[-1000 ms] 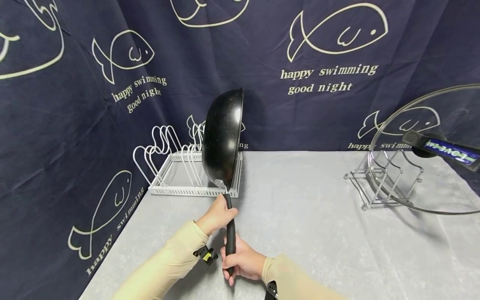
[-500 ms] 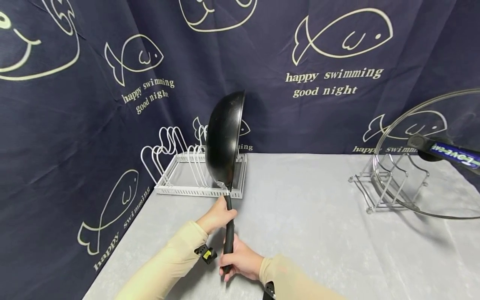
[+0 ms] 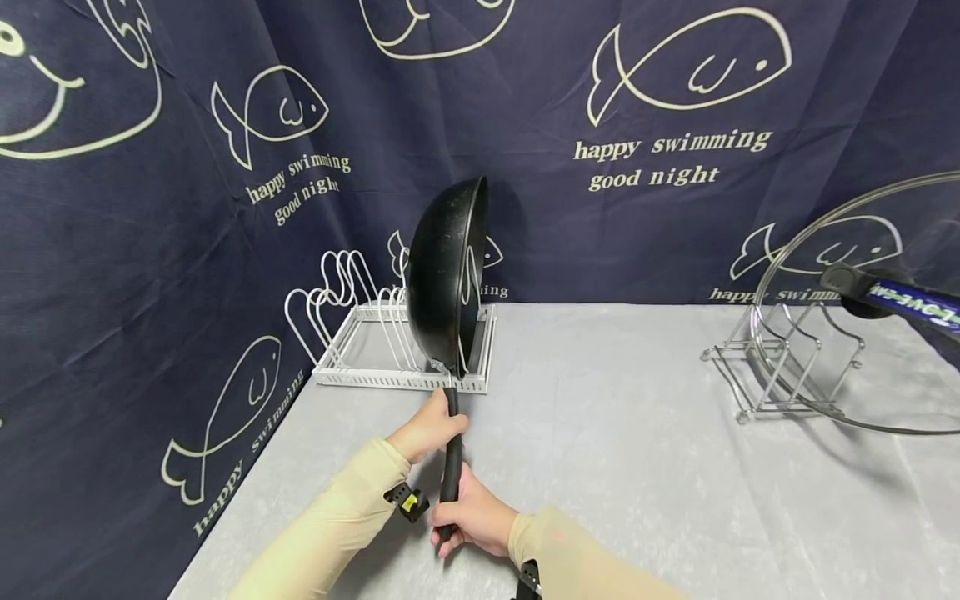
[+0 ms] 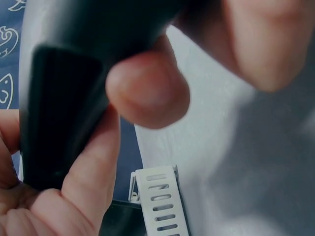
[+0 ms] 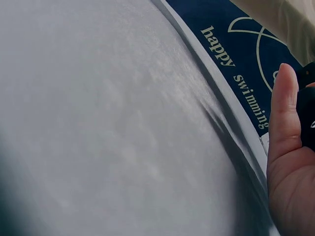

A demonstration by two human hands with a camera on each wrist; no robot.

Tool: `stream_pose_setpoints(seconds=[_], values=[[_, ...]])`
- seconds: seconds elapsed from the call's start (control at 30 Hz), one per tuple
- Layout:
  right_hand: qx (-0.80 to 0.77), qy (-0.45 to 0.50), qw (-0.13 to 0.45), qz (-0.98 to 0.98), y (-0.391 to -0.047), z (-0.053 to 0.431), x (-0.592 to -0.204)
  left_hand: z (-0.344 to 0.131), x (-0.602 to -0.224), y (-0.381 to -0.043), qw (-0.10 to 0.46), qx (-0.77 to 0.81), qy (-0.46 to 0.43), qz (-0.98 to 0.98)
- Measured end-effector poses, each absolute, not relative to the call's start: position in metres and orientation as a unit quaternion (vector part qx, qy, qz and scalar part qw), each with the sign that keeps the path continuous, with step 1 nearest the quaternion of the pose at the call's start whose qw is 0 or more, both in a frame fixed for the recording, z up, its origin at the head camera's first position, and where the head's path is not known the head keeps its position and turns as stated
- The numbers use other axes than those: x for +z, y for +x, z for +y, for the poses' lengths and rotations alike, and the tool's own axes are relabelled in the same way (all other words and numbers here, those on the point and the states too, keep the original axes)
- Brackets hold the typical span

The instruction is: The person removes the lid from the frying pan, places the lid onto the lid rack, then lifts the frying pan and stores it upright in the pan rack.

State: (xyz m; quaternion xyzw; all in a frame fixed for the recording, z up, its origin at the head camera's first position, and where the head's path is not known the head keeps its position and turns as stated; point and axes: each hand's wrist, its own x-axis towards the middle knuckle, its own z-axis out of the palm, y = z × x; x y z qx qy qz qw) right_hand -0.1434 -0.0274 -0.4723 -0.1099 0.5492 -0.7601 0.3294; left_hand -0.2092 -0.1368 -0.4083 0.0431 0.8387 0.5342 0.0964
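A black wok (image 3: pixel 435 275) stands on its side in the white wire rack (image 3: pixel 375 380), its bowl bulging left and its open side turned right. One white wire loop (image 3: pixel 469 279) shows at the wok's open side. My left hand (image 3: pixel 429 429) grips the black handle (image 3: pixel 452 467) close to the bowl. Nearer to me, my right hand (image 3: pixel 480 515) grips the handle's end. The left wrist view shows the handle (image 4: pixel 59 113) close up among fingers. At the right edge of the right wrist view, only part of my right hand (image 5: pixel 288 182) appears.
On the right, a large glass lid (image 3: pixel 795 398) with a black knob handle (image 3: pixel 847 279) bearing a blue label stands upright in a chrome wire rack (image 3: pixel 731 379). A navy fish-print curtain (image 3: pixel 540 250) hangs behind and left of the grey tabletop (image 3: pixel 600 400).
The wok has turned slightly, so its inside and a wire loop there now show. The handle end and both hands have shifted slightly left. The head view has also shifted a little.
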Motion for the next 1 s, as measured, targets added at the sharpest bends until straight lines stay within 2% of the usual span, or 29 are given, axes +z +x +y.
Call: stream_pose_setpoints(seconds=[0.37, 0.7, 0.9, 1.0], values=[[-0.745, -0.112, 0.299, 0.586, -0.146, -0.032, -0.471, -0.143, -0.409, -0.217, 0.112, 0.528, 0.044, 0.841], [-0.675, -0.141, 0.265, 0.674, -0.149, -0.026, -0.469, -0.142, -0.41, -0.217, 0.102, 0.52, 0.034, 0.848], [-0.563, -0.187, 0.219, 0.774, -0.151, -0.016, -0.457, -0.145, -0.406, -0.215, 0.104, 0.488, 0.053, 0.865], [-0.493, -0.22, 0.195, 0.819, -0.152, -0.009, -0.451, -0.148, -0.403, -0.213, 0.079, 0.399, 0.082, 0.91]])
